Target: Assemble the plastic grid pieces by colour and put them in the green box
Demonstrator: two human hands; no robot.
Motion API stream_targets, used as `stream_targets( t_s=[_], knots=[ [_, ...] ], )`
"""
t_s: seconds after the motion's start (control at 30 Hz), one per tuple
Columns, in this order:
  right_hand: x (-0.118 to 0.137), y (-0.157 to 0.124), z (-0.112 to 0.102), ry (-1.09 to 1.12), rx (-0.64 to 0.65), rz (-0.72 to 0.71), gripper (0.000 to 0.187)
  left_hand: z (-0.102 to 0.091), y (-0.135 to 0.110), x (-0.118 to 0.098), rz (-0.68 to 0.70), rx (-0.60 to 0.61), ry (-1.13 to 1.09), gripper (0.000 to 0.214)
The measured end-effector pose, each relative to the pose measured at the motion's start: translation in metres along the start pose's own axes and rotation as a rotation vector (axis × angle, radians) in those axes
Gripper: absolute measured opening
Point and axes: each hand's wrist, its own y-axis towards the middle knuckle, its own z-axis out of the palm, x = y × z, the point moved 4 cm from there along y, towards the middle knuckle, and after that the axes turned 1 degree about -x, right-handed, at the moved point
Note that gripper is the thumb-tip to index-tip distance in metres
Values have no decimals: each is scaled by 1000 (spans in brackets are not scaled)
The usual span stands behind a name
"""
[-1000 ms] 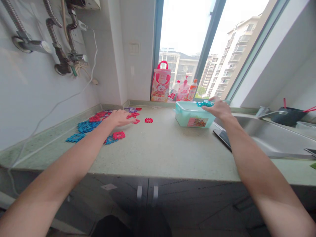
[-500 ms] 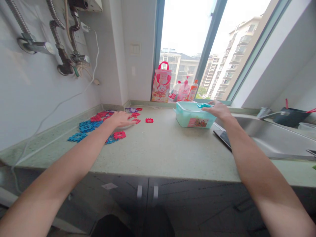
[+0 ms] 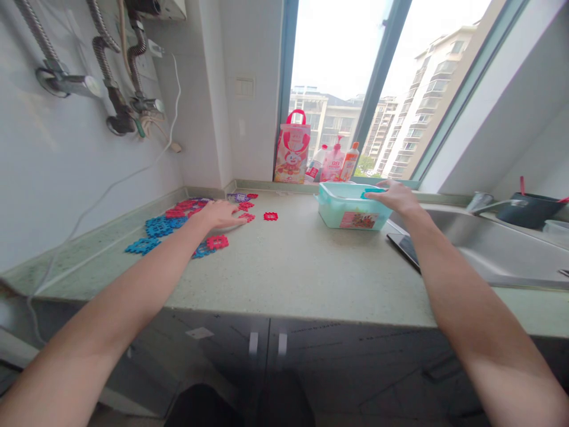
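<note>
My left hand (image 3: 219, 214) lies palm down at the right side of a spread of plastic interlocking blocks, fingers stretched out and open, the tips at small red blocks (image 3: 246, 206). Blue blocks (image 3: 160, 226) and red blocks (image 3: 185, 207) lie left of and partly behind that hand and forearm. One red block (image 3: 271, 216) sits apart on the counter. Above the right end of a translucent mint-green tub (image 3: 329, 214), my right hand (image 3: 397, 197) is closed on a blue interlocking block (image 3: 372, 193) at the rim. The tub's contents are mostly hidden.
Right of the tub, a dark flat device (image 3: 404, 249) lies at the edge of the steel sink (image 3: 511, 255). A pink bag (image 3: 293, 155) and several bottles (image 3: 332, 163) stand by the window. A white cable (image 3: 100, 198) runs down the left wall onto the counter (image 3: 284, 273).
The blue block in my right hand has tilted and dropped slightly at the tub's rim. My left hand stays almost in place, and the whole view has shifted a little.
</note>
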Motion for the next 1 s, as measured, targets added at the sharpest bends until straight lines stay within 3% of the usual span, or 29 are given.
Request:
stream_targets(
  t_s=[0.27,0.37,0.47,0.57,0.63,0.7,0.8,0.87,1.0],
  knots=[
    [-2,0,2,-2,15,4,66,2,2,1,4,3,-21,104],
    [6,-4,1,-19,-73,-37,57,0,0,0,-10,-3,-39,111],
    [32,-17,-4,-4,-254,-215,52,-1,-2,0,-28,10,-50,110],
    [76,-44,-3,51,-367,-472,53,-1,-2,0,-36,25,-46,108],
    [108,-69,8,104,-348,-668,57,-1,-2,0,-33,30,-48,110],
    [139,-98,32,118,-247,-875,54,-1,-3,-2,-27,28,-53,111],
    [170,-134,82,73,41,-1133,44,-2,-3,-6,-22,26,-40,108],
    [177,-146,110,90,173,-1188,41,-4,-2,-10,-10,19,-18,104],
    [173,-139,137,139,199,-1075,48,-23,-7,-17,35,-45,8,83]
  ],
)
